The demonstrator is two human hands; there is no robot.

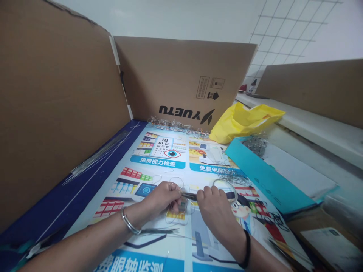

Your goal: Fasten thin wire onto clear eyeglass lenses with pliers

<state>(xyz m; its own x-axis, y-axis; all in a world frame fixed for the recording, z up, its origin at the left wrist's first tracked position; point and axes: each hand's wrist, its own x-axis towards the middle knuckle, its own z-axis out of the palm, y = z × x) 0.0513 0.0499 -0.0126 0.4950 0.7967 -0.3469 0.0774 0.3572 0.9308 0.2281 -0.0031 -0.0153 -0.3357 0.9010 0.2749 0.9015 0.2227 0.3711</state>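
Observation:
My left hand [167,194] is closed in a pinch on a thin, looped wire piece [175,179], whose rounded loops spread around the fingertips. My right hand [217,206] is wrapped round a pair of pliers [189,196]. The jaws point left and meet the wire at my left fingertips; whether they grip it cannot be made out. Behind my right knuckles curves a pale ring-shaped piece [236,195], partly hidden by the hand. Under my left wrist lies a bundle of straight wires [161,231] on the printed poster [187,223].
Cardboard walls stand at the left [56,94] and back [159,75]. Along the back lies a row of bent wire pieces [176,124]. To the right are a wire heap [232,176], a teal box [263,181] with more wire, and a yellow bag [235,122]. Long wires [98,155] lie left.

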